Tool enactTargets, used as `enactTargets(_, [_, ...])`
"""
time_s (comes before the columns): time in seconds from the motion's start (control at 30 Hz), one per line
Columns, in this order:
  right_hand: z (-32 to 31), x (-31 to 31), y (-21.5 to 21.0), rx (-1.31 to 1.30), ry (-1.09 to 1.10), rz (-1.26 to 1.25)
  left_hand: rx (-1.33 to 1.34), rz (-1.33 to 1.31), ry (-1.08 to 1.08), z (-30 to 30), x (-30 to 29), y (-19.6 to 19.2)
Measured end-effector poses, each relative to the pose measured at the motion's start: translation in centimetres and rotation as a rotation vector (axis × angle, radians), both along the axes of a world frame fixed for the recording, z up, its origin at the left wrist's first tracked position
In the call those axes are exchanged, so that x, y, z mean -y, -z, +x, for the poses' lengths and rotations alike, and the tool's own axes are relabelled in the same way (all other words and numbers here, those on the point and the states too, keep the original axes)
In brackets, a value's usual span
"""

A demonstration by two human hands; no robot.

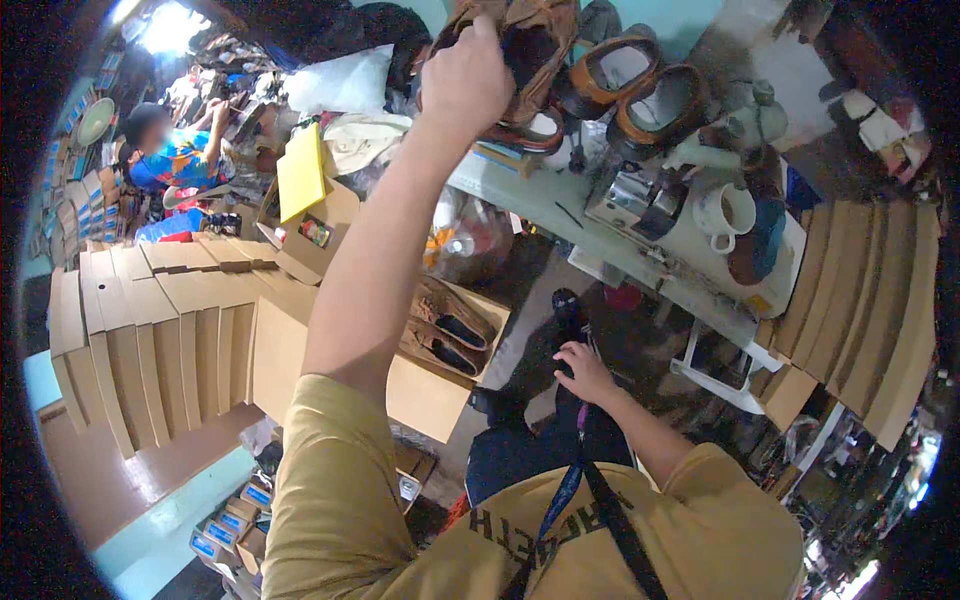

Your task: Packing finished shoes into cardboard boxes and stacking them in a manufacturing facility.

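My left hand [465,78] reaches far forward over the workbench, its fingers closed on a brown leather shoe [535,55] at the top edge of the view. Part of the shoe is hidden behind the hand. Just right of it, a pair of brown slip-on shoes [655,105] stands on the bench with pale insoles showing. My right hand [585,372] hangs over my lap, fingers apart and holding nothing I can see. Below my left forearm, another pair of brown shoes [445,335] lies in an open cardboard box [425,405].
Stacked cardboard boxes [170,330] stand at left, with more cardboard [865,310] at right. On the bench [545,200] are a metal device [632,200] and a white mug [725,215]. A yellow pad [301,172] leans by the boxes. Another person [175,155] sits at far left.
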State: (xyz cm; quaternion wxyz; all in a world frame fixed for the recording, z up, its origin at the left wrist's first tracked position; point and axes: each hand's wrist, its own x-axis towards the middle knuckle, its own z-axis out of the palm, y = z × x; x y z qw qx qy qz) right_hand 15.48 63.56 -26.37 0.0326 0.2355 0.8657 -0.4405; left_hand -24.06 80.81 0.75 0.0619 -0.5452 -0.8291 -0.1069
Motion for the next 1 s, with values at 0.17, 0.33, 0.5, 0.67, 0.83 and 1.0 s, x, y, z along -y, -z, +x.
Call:
enactTargets(0.17, [-0.6,0.6,0.4,-0.033,-0.044,-0.045,-0.09,-0.112,-0.057,2.0,-0.8,2.0])
enactTargets(0.33, [-0.6,0.9,0.0,0.01,-0.042,-0.083,-0.048,-0.087,-0.086,1.6,-0.2,1.8])
enactTargets(0.5, [0.1,0.8,-0.1,0.033,-0.027,-0.12,-0.011,-0.007,-0.066,1.2,0.9,0.1])
enactTargets(0.67, [0.1,0.0,1.6,0.003,-0.086,-0.094,0.163,0.136,0.032,0.2,3.9,-2.4])
enactTargets(0.83, [-3.1,-2.0,0.3,0.008,-0.048,-0.1,0.223,0.717,0.162,1.3,12.2,1.4])
enactTargets(1.0, [-11.5,0.2,-1.1,-0.045,-0.11,-0.063,0.577,0.548,-0.239,10.3,30.8,13.6])
